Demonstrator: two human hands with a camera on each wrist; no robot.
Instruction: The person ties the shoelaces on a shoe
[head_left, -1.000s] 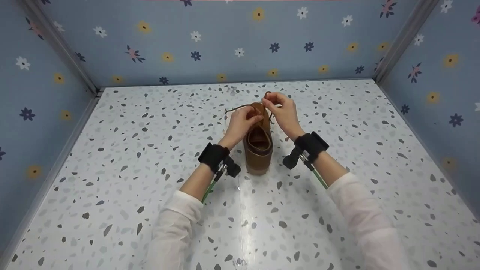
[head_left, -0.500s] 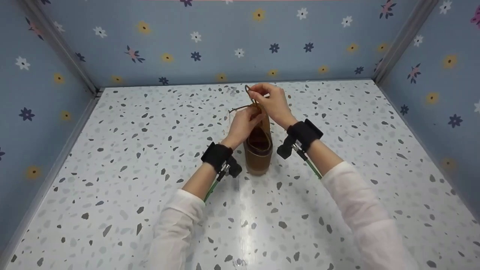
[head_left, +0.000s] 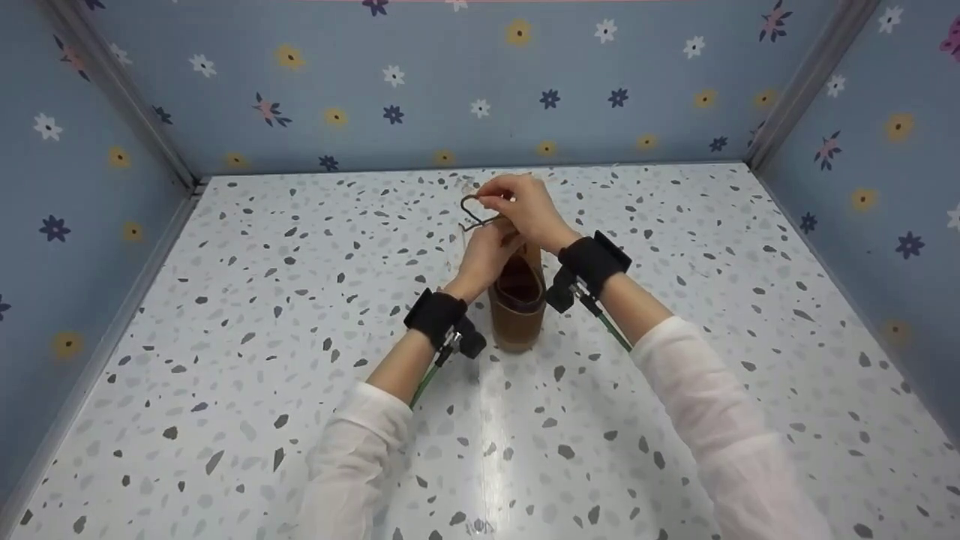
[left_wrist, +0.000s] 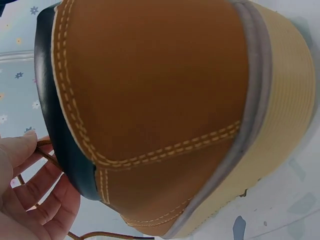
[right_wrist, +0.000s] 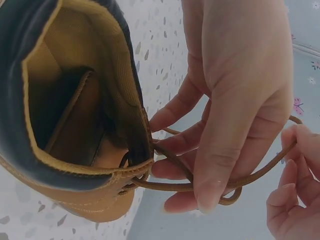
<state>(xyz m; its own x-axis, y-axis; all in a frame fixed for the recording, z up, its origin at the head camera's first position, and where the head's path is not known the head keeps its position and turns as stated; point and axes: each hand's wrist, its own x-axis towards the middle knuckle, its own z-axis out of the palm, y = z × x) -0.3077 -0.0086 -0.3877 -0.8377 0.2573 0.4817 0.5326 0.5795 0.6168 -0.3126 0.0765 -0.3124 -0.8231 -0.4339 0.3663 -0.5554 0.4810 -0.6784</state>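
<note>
A brown shoe (head_left: pixel 517 330) with a dark collar stands on the speckled surface, its heel toward me. The left hand (head_left: pixel 486 253) is close over the tongue and pinches the brown laces near the eyelets. Above and slightly beyond it, the right hand (head_left: pixel 523 211) pinches a shoelace (head_left: pixel 463 204) that bends in a curve to the left. Seen from the right wrist, the left hand (right_wrist: pixel 235 100) presses crossing laces (right_wrist: pixel 170 186) between thumb and fingers, while the right hand (right_wrist: pixel 302 182) holds the strand at the right edge. The left wrist view shows a lace end (left_wrist: pixel 117 234) hanging beside the shoe.
Blue flowered panels (head_left: pixel 427 97) enclose the back and both sides of the white speckled surface (head_left: pixel 247 337). Each wrist wears a black strap (head_left: pixel 435 316) with a small camera and a green cable.
The right hand has moved left over the shoe, carrying its shoelace from the right side across to the left. The left hand has shifted slightly right, still holding laces at the tongue.
</note>
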